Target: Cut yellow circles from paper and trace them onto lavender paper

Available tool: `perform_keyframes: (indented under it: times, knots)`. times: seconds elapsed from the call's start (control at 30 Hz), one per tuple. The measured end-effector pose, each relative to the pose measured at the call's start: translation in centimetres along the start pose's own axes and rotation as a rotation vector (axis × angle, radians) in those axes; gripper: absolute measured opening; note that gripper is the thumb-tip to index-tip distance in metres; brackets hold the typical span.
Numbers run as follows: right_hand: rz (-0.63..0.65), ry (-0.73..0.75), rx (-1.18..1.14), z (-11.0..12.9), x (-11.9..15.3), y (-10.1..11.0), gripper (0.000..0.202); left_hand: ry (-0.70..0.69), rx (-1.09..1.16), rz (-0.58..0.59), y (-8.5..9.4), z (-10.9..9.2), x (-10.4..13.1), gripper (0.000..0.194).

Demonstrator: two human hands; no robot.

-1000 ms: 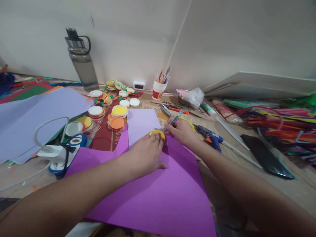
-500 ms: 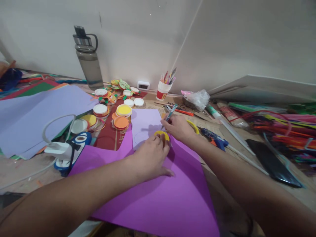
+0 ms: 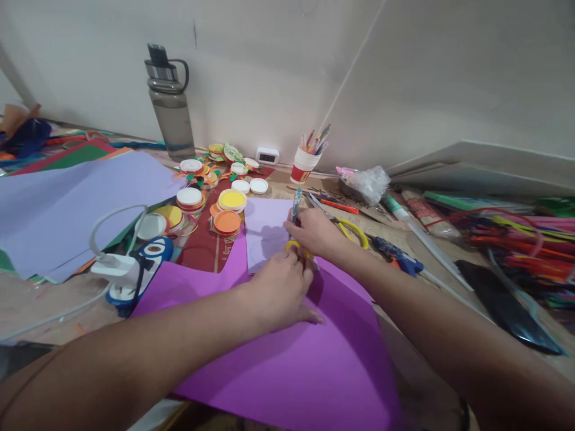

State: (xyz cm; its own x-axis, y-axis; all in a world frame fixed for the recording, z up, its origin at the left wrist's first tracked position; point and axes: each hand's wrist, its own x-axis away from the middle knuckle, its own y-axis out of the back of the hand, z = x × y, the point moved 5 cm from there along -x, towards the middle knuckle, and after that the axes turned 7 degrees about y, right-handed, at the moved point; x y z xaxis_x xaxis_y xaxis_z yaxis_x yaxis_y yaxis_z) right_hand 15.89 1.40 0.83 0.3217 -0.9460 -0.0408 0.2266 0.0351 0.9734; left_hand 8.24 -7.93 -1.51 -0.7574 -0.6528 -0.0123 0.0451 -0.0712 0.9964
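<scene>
A lavender sheet (image 3: 266,216) lies on a larger purple sheet (image 3: 291,371) in front of me. Faint curved pencil-like lines show on the lavender one. My left hand (image 3: 281,292) is closed, its fingertips holding a small yellow disc (image 3: 291,244) down on the lavender sheet, with the thumb stretched over the purple. Between the fingers of my right hand (image 3: 318,230) is a blue-tinted pen (image 3: 296,203), nearly upright beside the disc. The pen's tip and much of the disc are hidden by my hands.
Yellow-handled scissors (image 3: 353,230) and a glue gun (image 3: 399,254) lie to the right. Round lids (image 3: 227,222) cluster at the left, near a power strip (image 3: 155,254). Behind stand a paper cup (image 3: 305,166) of pens and a water bottle (image 3: 173,117).
The pen has swung from a rightward lean to nearly upright, and my right hand has come closer over the disc. My left hand stays on the disc. The view has shifted slightly.
</scene>
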Motion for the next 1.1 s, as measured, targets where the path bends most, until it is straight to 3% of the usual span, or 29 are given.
perform_keyframes:
  times: [0.3, 0.57, 0.77, 1.1]
  knots:
    - [0.018, 0.067, -0.019, 1.3, 0.1, -0.4, 0.028, 0.031, -0.014, -0.026, 0.6, -0.1, 0.0, 0.093]
    - [0.055, 0.123, 0.01, 2.2, 0.3, -0.4, 0.027, 0.02, 0.037, 0.02, 0.3, -0.1, 0.1, 0.089]
    - [0.002, 0.085, -0.035, 1.7, -0.1, 0.7, 0.029, 0.046, 0.041, 0.004, 0.2, 0.0, 0.1, 0.101]
    - [0.121, 0.078, -0.093, 2.0, -0.1, -0.5, 0.026, 0.045, 0.009, 0.003, 0.9, 0.0, 0.2, 0.095]
